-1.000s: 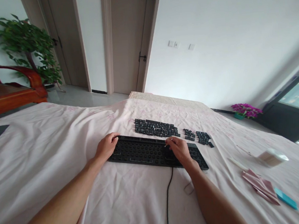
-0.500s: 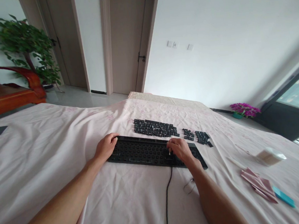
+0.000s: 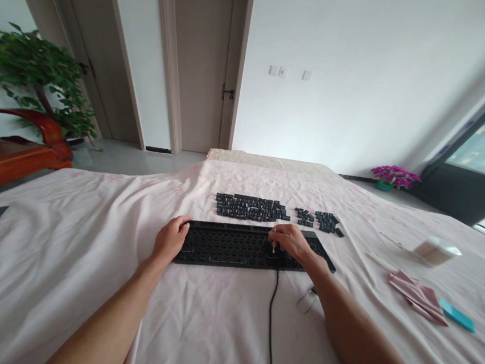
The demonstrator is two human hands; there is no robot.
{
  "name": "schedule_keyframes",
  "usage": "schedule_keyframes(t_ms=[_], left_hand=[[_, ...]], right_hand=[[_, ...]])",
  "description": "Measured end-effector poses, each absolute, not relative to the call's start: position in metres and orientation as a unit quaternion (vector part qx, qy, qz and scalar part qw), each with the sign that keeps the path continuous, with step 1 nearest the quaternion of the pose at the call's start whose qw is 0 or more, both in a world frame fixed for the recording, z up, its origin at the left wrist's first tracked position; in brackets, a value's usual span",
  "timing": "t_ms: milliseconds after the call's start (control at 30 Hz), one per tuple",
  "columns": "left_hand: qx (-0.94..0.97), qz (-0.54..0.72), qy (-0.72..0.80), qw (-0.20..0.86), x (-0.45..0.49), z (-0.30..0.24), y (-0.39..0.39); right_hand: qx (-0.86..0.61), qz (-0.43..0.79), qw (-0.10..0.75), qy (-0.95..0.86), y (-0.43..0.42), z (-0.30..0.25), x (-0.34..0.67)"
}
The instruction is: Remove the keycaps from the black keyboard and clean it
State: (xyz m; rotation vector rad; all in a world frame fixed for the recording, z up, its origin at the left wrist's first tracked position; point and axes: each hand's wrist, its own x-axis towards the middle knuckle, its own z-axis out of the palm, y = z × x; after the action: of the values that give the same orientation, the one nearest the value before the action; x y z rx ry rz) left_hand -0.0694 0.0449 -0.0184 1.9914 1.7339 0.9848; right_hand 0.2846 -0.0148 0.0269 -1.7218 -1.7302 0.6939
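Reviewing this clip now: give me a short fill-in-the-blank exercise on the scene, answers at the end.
1. The cotton swab is held in the person's ____ hand.
2. The other hand is at the ____ end of the keyboard.
3. The loose keycaps lying beyond the keyboard are ____ in colour.
4. The crumpled cloth beside the blue object is ____.

Missing words: right; left; black; pink.

One keyboard (image 3: 231, 246), three keycap clusters (image 3: 249, 207)
One held swab (image 3: 273, 247), one clear box (image 3: 435, 250), one cable (image 3: 270, 328), two plants (image 3: 37, 70), three wall plates (image 3: 273, 70).
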Motion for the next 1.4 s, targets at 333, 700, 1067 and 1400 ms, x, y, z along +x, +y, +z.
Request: schedule_keyframes(t_ms=[333,700,1067,1400], left_hand=[[0.704,0.343,0.602,0.156,-0.069,-0.019,0.044],[0.702,0.340,0.606,0.156,-0.069,-0.018,0.045],[0.699,0.339,0.608,0.164,-0.068,-0.014,0.042],[0.702,0.335,0.608,0.159,-0.068,-0.015,0.043]], right_hand=[[-0.641,0.247,0.254,-0.681,-0.015,0.032,0.299],[-0.573,0.332,0.305,-0.684,-0.019,0.034,0.279],[-0.568,0.299,0.333,-0.690,-0.022,0.026,0.261],[-0.523,0.346,0.364,-0.688,-0.025,0.019,0.244]])
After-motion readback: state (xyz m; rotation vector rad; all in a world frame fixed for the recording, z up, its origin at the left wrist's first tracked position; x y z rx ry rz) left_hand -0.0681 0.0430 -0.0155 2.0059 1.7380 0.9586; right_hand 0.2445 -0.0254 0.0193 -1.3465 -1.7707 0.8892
